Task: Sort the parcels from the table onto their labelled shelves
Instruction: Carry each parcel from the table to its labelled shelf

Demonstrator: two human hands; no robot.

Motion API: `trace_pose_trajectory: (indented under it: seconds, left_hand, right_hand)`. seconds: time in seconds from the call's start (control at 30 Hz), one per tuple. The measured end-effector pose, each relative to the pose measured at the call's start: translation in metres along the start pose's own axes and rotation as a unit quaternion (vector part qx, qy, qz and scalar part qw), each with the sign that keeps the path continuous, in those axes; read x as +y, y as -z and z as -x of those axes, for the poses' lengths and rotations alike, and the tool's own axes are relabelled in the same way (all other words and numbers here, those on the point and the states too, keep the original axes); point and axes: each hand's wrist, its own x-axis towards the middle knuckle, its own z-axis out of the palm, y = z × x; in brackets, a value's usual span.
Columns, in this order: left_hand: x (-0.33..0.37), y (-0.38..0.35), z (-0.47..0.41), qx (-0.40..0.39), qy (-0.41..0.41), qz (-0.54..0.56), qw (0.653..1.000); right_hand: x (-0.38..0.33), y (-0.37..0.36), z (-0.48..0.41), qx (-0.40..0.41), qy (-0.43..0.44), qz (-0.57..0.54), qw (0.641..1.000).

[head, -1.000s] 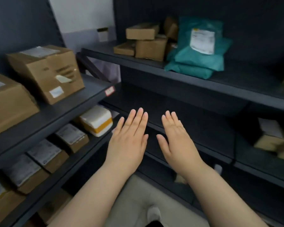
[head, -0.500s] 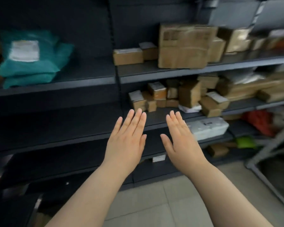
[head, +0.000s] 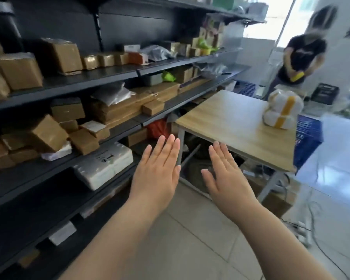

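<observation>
My left hand [head: 157,170] and my right hand [head: 225,174] are held out flat in front of me, palms down, fingers straight, holding nothing. Beyond them stands a light wooden table [head: 230,126]. One parcel [head: 282,111], white wrap with yellow tape, sits near its far right edge, well out of reach of both hands. Dark metal shelves [head: 109,75] run along the left, filled with brown cardboard boxes and some grey and green bags. A white foam-wrapped parcel [head: 104,165] lies on a lower shelf just left of my left hand.
A person in a dark shirt [head: 300,55] stands past the table at the upper right, holding something yellow. A blue crate [head: 307,142] sits behind the table's right end. Cardboard boxes [head: 275,197] and cables [head: 315,235] lie on the tiled floor by the table.
The view has swung right along the shelves: the teal bags and corner shelf are gone, and the table, its parcel and the person have come into view. Both hands stay flat and empty.
</observation>
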Motion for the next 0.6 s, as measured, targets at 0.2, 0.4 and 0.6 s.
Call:
trace_pose_trajectory:
  seconds: [0.2, 0.4, 0.6]
  left_hand:
    - [0.084, -0.044, -0.079, 0.009, -0.089, 0.037, 0.995]
    - [0.145, -0.098, -0.155, 0.003, -0.188, 0.071, 0.98]
    - [0.17, -0.145, -0.262, -0.026, -0.234, 0.056, 0.97]
  right_hand:
    - [0.1, 0.027, 0.012, 0.014, -0.093, 0.011, 0.996]
    - [0.178, 0.031, -0.007, 0.036, -0.177, 0.024, 0.983]
    - [0.249, 0.031, -0.081, 0.048, -0.234, 0.047, 0.97]
